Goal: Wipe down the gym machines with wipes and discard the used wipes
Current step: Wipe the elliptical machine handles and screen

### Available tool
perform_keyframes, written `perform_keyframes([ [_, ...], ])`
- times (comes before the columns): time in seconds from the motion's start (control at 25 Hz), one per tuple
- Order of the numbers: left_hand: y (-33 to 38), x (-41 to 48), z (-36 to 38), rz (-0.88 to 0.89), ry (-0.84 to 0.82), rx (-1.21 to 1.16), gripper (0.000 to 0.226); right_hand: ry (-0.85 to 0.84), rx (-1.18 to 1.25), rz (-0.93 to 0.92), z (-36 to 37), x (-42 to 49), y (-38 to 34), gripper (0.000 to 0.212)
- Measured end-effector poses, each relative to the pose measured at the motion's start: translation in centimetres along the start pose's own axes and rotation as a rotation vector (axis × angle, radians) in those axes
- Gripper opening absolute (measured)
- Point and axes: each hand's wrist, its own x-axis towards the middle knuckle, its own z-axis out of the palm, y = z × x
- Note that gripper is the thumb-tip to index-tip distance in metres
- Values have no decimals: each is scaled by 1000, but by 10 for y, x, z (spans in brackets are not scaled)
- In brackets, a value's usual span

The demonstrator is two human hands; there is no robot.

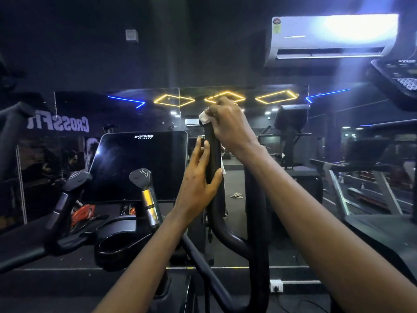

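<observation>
Looks early: R hand clamps wipe on handle top, L hand just below grips handle. Lower handle + discard left.

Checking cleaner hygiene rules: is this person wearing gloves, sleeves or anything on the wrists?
No gloves: the left hand and right hand are bare. Both forearms show no sleeves, watch or wristband. A small glint on a right-hand finger might be a ring; too small to tell.
</observation>
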Motion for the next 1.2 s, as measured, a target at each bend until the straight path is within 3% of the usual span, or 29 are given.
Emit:
perform_keyframes([
  [0.2,-6,6,-4,43,-58,70,84,78,-11,101,-8,-16,13,17],
  [0.36,0,4,-2,14,-51,27,85,-26,-27,-12,-3,3,2,20],
  [0.48,0,4,0,65,-8,89,86,0,-12,88,-12,4,14,20],
  [0.72,8,0,5,63,39,231,71,-11,-60,85,-26,-23,27,22],
  [0.84,7,-3,10,75,77,250,69,-62,-101,0,-24,-26,24,25],
  [1.0,9,-11,19,76,106,222,64,-43,2,75,-43,-40,43,21],
  [1.2,15,-18,24,30,147,144,60,-54,-8,1,-46,-64,40,19],
])
